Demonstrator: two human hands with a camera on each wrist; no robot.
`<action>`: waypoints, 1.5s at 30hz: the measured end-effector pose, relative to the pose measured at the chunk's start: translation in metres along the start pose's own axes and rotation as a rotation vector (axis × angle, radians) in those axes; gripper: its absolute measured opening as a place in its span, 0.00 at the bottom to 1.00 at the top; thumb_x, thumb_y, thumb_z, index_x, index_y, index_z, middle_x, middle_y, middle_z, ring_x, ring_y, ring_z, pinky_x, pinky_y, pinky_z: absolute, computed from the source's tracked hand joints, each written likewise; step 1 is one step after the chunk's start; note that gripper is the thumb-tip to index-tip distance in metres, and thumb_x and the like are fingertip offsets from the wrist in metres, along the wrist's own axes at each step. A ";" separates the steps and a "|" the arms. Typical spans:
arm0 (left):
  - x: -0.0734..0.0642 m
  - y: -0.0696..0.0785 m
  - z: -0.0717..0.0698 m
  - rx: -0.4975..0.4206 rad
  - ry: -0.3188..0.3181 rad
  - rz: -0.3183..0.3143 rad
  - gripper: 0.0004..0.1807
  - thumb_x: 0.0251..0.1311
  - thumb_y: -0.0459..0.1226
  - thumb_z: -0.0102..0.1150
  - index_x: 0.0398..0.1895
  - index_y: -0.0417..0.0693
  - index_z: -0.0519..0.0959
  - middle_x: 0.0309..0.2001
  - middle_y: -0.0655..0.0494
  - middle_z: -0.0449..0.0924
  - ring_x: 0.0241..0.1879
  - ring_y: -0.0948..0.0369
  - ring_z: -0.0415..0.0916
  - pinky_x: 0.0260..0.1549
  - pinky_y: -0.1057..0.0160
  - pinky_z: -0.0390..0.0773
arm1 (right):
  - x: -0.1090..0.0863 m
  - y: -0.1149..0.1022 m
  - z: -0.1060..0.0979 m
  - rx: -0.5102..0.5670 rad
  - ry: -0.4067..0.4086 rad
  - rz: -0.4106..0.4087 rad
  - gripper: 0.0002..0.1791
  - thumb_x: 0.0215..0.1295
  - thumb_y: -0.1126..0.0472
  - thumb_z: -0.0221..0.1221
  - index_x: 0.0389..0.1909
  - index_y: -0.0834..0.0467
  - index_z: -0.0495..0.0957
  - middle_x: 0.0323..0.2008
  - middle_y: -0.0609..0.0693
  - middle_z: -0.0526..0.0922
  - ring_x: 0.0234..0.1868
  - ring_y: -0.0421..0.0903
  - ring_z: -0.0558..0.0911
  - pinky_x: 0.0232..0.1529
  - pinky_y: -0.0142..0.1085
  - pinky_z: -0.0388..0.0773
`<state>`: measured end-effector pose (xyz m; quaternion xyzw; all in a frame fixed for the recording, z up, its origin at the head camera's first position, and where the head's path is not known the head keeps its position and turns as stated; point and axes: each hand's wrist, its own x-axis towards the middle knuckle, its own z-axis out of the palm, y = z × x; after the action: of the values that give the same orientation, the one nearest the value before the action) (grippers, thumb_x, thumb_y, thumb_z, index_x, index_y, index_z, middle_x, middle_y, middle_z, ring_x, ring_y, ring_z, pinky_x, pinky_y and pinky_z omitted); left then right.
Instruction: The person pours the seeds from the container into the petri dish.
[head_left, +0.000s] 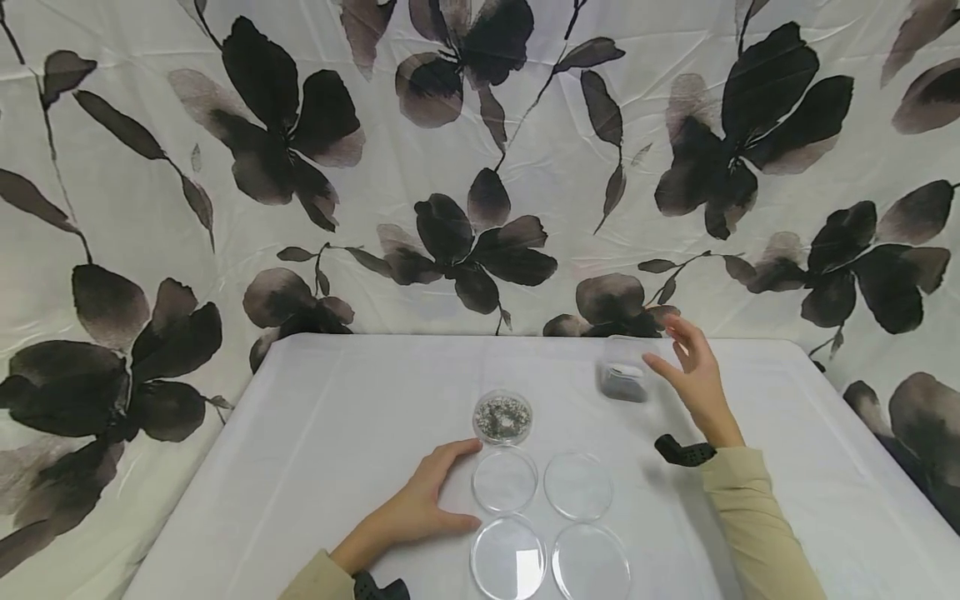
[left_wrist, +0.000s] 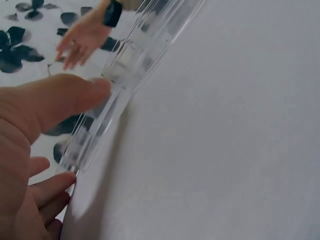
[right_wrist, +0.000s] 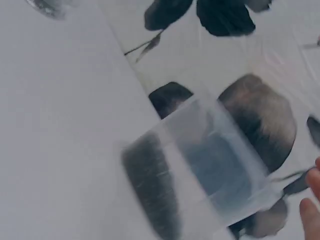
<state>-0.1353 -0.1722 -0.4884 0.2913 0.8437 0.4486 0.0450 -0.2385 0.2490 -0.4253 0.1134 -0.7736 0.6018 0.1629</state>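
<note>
In the head view my left hand [head_left: 423, 500] lies at the left side of clear round dishes, fingers extended. Its thumb is by the rim of the front left dish [head_left: 508, 558]; its fingertips reach the dish behind it [head_left: 505, 481]. The left wrist view shows the thumb [left_wrist: 75, 97] against clear plastic rims [left_wrist: 130, 65]. Further back is a round dish of small silvery bits [head_left: 502, 417]. My right hand [head_left: 697, 379], fingers spread and holding nothing, is just right of a clear box [head_left: 622, 382] with dark grey contents. That box [right_wrist: 220, 165] looks blurred in the right wrist view.
Two more clear dishes, one behind [head_left: 578, 487] and one in front [head_left: 592, 562], lie to the right. All stand on a white table [head_left: 337, 417]. A floral cloth [head_left: 465, 150] hangs behind its far edge. Black wrist cameras [head_left: 684, 451] are on both arms.
</note>
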 end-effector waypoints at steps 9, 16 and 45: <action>0.005 -0.003 0.004 0.034 0.044 0.026 0.51 0.42 0.51 0.78 0.72 0.52 0.64 0.68 0.61 0.66 0.66 0.56 0.61 0.64 0.46 0.61 | -0.009 0.041 0.004 0.344 0.013 0.288 0.56 0.59 0.78 0.61 0.78 0.60 0.33 0.78 0.62 0.44 0.78 0.56 0.45 0.76 0.46 0.43; 0.008 -0.002 0.005 0.050 0.028 0.042 0.50 0.43 0.53 0.77 0.72 0.53 0.65 0.67 0.60 0.67 0.66 0.57 0.61 0.62 0.46 0.61 | -0.009 0.049 0.010 0.284 -0.103 0.341 0.64 0.55 0.76 0.67 0.79 0.54 0.29 0.79 0.60 0.41 0.77 0.57 0.46 0.70 0.36 0.60; 0.008 -0.010 0.009 0.142 0.086 0.100 0.39 0.54 0.54 0.70 0.69 0.59 0.69 0.64 0.64 0.71 0.62 0.58 0.66 0.59 0.46 0.66 | -0.005 0.007 0.015 -0.033 -0.100 0.132 0.58 0.46 0.69 0.77 0.77 0.55 0.53 0.72 0.61 0.62 0.74 0.60 0.56 0.67 0.64 0.57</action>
<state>-0.1432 -0.1661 -0.4998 0.3158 0.8590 0.4014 -0.0346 -0.2379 0.2358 -0.4373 0.0895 -0.7965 0.5919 0.0857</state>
